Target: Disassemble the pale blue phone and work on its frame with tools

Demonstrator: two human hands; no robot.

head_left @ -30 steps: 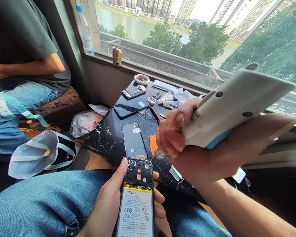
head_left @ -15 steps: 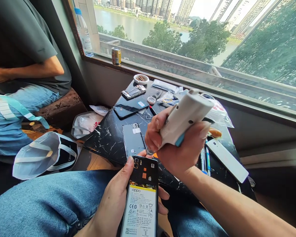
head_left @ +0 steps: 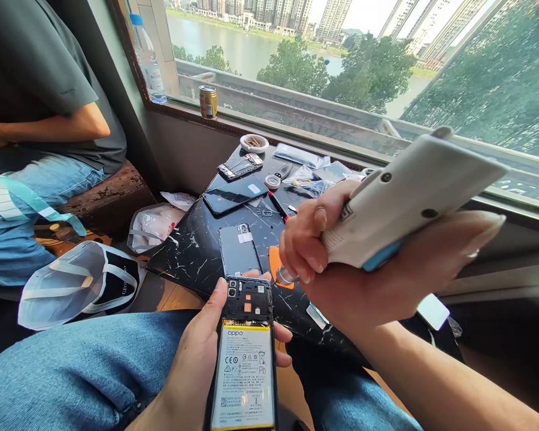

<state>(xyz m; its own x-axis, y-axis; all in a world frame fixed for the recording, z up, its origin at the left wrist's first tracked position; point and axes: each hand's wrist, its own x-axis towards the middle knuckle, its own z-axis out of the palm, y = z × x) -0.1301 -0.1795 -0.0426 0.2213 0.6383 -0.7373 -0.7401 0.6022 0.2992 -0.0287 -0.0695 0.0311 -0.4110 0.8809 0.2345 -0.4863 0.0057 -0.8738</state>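
Observation:
My left hand [head_left: 197, 353] is wrapped round an opened phone [head_left: 247, 305], its back cover off. A white battery [head_left: 242, 377] marked "oppo" fills the phone's lower part, below a black board cover with camera lenses. My right hand [head_left: 363, 287] grips a white electric screwdriver [head_left: 399, 191] with a blue trigger. Its narrow nose points down and left, just beyond the phone's top right corner and apart from it; the tip's end is hard to make out. Behind the phone, a detached back cover [head_left: 239, 248] lies on the table beside an orange piece [head_left: 278, 263].
On the black marble-patterned table [head_left: 184, 245] lie a dark phone [head_left: 233, 196], an opened phone [head_left: 240, 166], a small white dish [head_left: 254, 142] and plastic bags [head_left: 309, 182]. A can [head_left: 208, 102] and bottle [head_left: 148, 63] stand on the sill. Another person [head_left: 40, 108] sits at left, near a bag [head_left: 81, 281].
My right hand has lifted the electric screwdriver up, right and closer to me, uncovering the orange piece. The phone in my left hand has shifted slightly left in view.

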